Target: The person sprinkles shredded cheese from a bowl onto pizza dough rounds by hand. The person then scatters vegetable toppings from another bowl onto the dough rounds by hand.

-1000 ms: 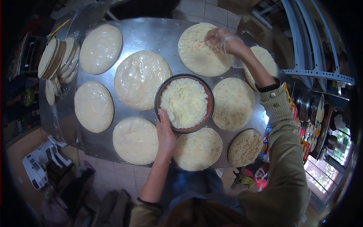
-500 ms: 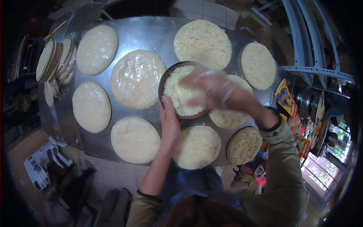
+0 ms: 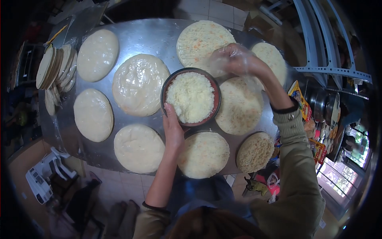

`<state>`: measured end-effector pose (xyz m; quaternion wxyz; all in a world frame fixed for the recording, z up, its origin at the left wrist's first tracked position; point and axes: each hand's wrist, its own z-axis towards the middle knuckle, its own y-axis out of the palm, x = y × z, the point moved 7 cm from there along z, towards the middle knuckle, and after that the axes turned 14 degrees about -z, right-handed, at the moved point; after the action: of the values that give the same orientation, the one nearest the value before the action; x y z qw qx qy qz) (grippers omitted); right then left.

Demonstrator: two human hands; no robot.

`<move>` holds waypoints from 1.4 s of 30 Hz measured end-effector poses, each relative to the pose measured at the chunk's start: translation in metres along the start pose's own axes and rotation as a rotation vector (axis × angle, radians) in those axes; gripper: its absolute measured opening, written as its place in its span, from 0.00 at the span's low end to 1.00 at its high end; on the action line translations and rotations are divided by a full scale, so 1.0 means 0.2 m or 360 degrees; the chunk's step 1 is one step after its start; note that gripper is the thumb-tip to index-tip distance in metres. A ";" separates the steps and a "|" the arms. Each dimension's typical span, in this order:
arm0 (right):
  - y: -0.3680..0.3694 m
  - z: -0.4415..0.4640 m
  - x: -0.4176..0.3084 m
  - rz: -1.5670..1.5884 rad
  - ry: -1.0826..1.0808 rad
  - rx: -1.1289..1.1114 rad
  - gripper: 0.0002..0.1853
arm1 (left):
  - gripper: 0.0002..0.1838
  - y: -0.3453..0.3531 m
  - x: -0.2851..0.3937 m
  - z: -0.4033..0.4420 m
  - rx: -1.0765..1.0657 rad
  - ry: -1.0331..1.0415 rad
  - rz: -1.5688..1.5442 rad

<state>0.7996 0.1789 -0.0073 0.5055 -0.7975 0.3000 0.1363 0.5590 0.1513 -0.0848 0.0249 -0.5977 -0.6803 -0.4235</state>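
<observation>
My left hand (image 3: 174, 129) grips the near-left side of a dark-rimmed bowl (image 3: 218, 99), thumb over the edge. Pale grated cheese (image 3: 191, 97) fills much of it. In a clear plastic glove, my right hand (image 3: 234, 59) is closed, its fingertips blurred, above the near right part of a round flat base (image 3: 203, 40) with a pale topping and orange flecks. What it holds is hidden. Right of the bowl is a round base with a pale, crumbly topping (image 3: 240, 106); another topped round (image 3: 203, 154) lies just below the bowl.
Smooth pale rounds, one glossy under clear film (image 3: 140, 85), cover the metal table's (image 3: 131, 36) left half. A browner crumb-topped round (image 3: 256, 152) sits near right. Thin discs (image 3: 53, 67) are stacked in plastic far left. Blue-grey metal shelving (image 3: 326, 71) and yellow packets (image 3: 300, 101) stand right.
My right hand has lifted out of the bowl and moved up and right over the far topped round. The bowl, still held by my left hand, shows its cheese uncovered.
</observation>
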 end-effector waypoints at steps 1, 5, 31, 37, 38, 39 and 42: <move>0.00 0.04 0.09 -0.0163 -0.0032 0.0047 0.09 | 0.40 -0.05 -0.01 0.01 0.0074 0.0057 0.0071; -0.08 0.22 0.42 -0.0454 -0.0177 0.0432 0.09 | 0.39 -0.08 0.03 -0.06 0.0062 0.0045 -0.0033; 0.05 0.07 0.41 -0.0587 -0.0146 0.0726 0.08 | 0.41 -0.06 0.04 -0.14 -0.0002 0.0073 -0.0057; 0.03 -0.02 0.23 0.0409 0.0116 0.0417 0.13 | 0.39 -0.08 0.01 -0.11 -0.0009 0.0067 -0.0055; 0.05 -0.08 0.13 0.0542 0.0056 0.0367 0.13 | 0.40 -0.08 0.00 -0.10 -0.0011 0.0076 -0.0042; 0.08 -0.14 0.00 0.0720 0.0007 0.0270 0.12 | 0.40 -0.08 0.00 -0.09 -0.0017 0.0084 -0.0028; 0.27 -0.24 -0.31 0.0019 -0.0545 0.0458 0.16 | 0.40 -0.07 -0.03 -0.07 -0.0051 0.0086 0.0044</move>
<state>0.7145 0.1416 0.0077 0.6569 -0.6804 0.2309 0.2285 0.5423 0.1386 -0.0875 0.0395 -0.5958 -0.6642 -0.4497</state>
